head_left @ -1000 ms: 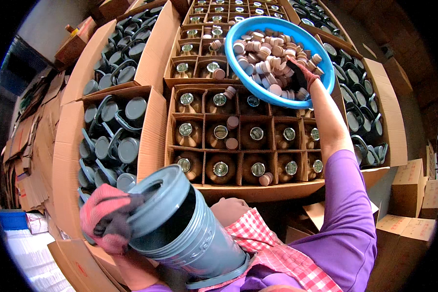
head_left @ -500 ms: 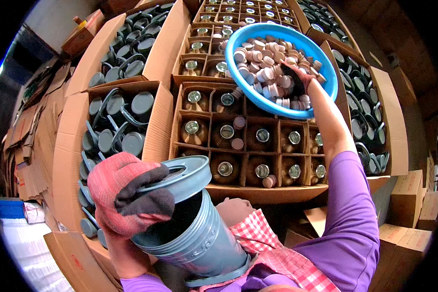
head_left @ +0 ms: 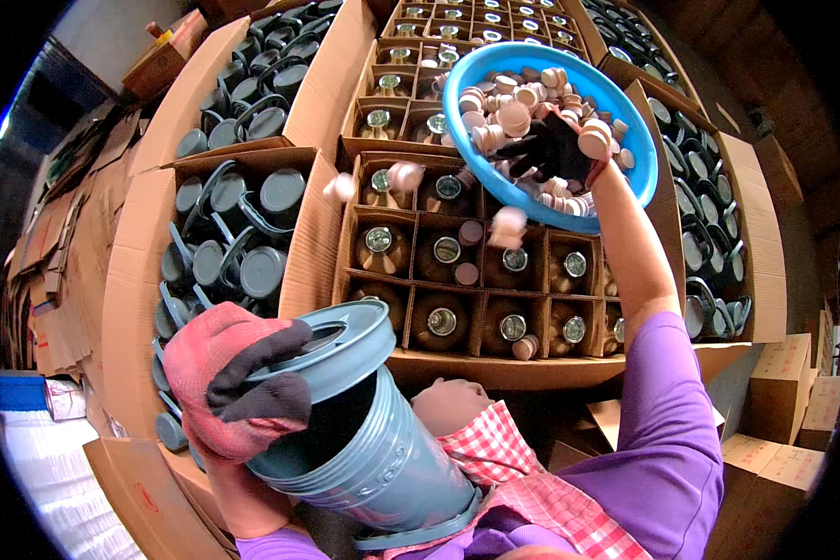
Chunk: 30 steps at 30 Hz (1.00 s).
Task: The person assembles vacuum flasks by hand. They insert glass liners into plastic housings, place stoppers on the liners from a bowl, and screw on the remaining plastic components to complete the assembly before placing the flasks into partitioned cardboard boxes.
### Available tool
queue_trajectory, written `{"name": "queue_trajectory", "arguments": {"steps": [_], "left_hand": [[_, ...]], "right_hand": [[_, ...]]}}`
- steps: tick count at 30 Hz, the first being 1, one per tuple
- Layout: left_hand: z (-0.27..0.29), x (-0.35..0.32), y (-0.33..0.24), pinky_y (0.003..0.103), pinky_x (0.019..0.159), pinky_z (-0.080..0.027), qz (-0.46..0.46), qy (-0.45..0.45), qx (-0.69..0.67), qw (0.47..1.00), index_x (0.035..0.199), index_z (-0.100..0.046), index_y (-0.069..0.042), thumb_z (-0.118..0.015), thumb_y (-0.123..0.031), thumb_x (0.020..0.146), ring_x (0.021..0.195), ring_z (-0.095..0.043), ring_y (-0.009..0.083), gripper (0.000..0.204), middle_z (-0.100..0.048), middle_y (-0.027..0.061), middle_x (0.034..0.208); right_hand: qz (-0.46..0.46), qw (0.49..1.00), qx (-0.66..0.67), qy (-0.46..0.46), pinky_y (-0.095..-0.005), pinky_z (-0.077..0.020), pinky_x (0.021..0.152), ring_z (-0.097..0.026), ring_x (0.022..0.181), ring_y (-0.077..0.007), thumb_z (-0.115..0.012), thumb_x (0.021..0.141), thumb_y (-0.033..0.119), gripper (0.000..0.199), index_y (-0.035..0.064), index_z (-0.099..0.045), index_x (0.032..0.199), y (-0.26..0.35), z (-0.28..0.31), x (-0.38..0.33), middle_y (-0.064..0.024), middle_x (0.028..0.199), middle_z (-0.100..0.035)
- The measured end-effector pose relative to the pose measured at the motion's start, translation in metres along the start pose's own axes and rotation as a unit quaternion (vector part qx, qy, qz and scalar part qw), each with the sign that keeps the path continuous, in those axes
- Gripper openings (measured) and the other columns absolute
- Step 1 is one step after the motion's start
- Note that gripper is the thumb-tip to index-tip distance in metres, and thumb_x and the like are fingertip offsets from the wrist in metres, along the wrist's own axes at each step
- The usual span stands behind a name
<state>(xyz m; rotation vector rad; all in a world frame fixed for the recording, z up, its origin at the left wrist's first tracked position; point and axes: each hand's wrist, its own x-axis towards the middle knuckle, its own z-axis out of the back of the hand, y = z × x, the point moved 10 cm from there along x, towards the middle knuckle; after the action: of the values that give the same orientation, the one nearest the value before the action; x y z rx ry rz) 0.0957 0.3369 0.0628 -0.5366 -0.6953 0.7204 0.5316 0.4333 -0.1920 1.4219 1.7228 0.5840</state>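
My left hand (head_left: 243, 378), in a red and black work glove, is closed on a grey-blue plastic ring-shaped collar (head_left: 355, 350). The collar is tilted over the mouth of a grey-blue flask casing (head_left: 383, 457), which leans against my lap. My right hand (head_left: 555, 149), gloved with a black palm, is over a blue basin (head_left: 459, 140) of pale stoppers (head_left: 512, 119), its fingers spread. Several blurred stoppers (head_left: 404, 176) are in the air left of the basin. Beneath is a divided carton (head_left: 397, 271) of upright glass flask liners (head_left: 441, 322), with loose stoppers among them.
Open cartons (head_left: 308, 233) of grey handled flask parts (head_left: 261, 273) stand at the left, with similar cartons (head_left: 742, 224) at the right. Flattened cardboard (head_left: 61, 271) lies far left. Closed boxes (head_left: 779, 373) are at the lower right. Checked cloth (head_left: 495, 448) covers part of my lap.
My right hand has turned out of the stoppers and spread its fingers; several stoppers now fly leftward over the liners. My left hand has shifted slightly left and down with the collar.
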Motion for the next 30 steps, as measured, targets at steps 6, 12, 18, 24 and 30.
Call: {"name": "queue_trajectory", "arguments": {"steps": [6, 12, 18, 24, 30], "left_hand": [[0.004, -0.003, -0.003, 0.03, 0.053, -0.044, -0.007, 0.008, -0.007, 1.0, 0.082, -0.067, 0.001, -0.066, -0.059, 0.068, 0.057, -0.056, 0.0223, 0.061, -0.06, 0.0111, 0.068], [0.009, -0.013, 0.003, 0.03, 0.055, -0.044, -0.03, 0.04, 0.004, 0.999, 0.09, -0.065, 0.003, -0.064, -0.061, 0.069, 0.058, -0.056, 0.0226, 0.067, -0.061, 0.0119, 0.07], [0.007, -0.013, -0.005, 0.031, 0.056, -0.045, -0.065, 0.052, 0.036, 0.996, 0.096, -0.063, 0.002, -0.065, -0.061, 0.069, 0.063, -0.058, 0.0235, 0.069, -0.063, 0.0128, 0.076], [0.0, -0.007, -0.013, 0.031, 0.058, -0.043, -0.107, 0.107, 0.032, 0.988, 0.101, -0.063, 0.004, -0.065, -0.058, 0.069, 0.067, -0.056, 0.0234, 0.07, -0.061, 0.0139, 0.08], [-0.004, -0.007, -0.013, 0.031, 0.058, -0.043, -0.137, 0.107, 0.089, 0.981, 0.1, -0.063, 0.004, -0.07, -0.053, 0.066, 0.066, -0.056, 0.0232, 0.066, -0.061, 0.014, 0.08]], "right_hand": [[0.03, 0.956, -0.241, 0.167, -0.0336, -0.0504, 0.073, -0.061, 0.095, -0.0226, -0.06, 0.08, 0.042, 0.052, 0.0072, -0.055, 0.118, -0.007, -0.123, -0.059, -0.0121, 0.112, -0.061], [0.028, 0.836, -0.544, 0.065, -0.0263, -0.0468, 0.077, -0.058, 0.086, -0.0106, -0.067, 0.077, 0.023, 0.028, 0.0046, -0.067, 0.097, -0.022, -0.149, -0.076, -0.0029, 0.09, -0.066], [0.17, 0.647, -0.72, -0.185, -0.0332, -0.049, 0.078, -0.063, 0.085, -0.0255, -0.064, 0.079, 0.031, 0.032, 0.0092, -0.065, 0.102, 0.034, -0.124, -0.065, -0.0124, 0.091, -0.066], [0.032, 0.639, -0.749, -0.171, -0.0391, -0.0433, 0.091, -0.057, 0.105, -0.0336, -0.067, 0.072, 0.046, 0.072, 0.0105, -0.045, 0.131, -0.001, -0.063, -0.03, -0.0201, 0.113, -0.059], [-0.034, 0.462, -0.876, -0.134, -0.0439, -0.0464, 0.085, -0.057, 0.104, -0.0328, -0.061, 0.075, 0.027, 0.058, 0.0137, -0.045, 0.129, -0.013, -0.088, -0.007, -0.0176, 0.112, -0.059]]}}
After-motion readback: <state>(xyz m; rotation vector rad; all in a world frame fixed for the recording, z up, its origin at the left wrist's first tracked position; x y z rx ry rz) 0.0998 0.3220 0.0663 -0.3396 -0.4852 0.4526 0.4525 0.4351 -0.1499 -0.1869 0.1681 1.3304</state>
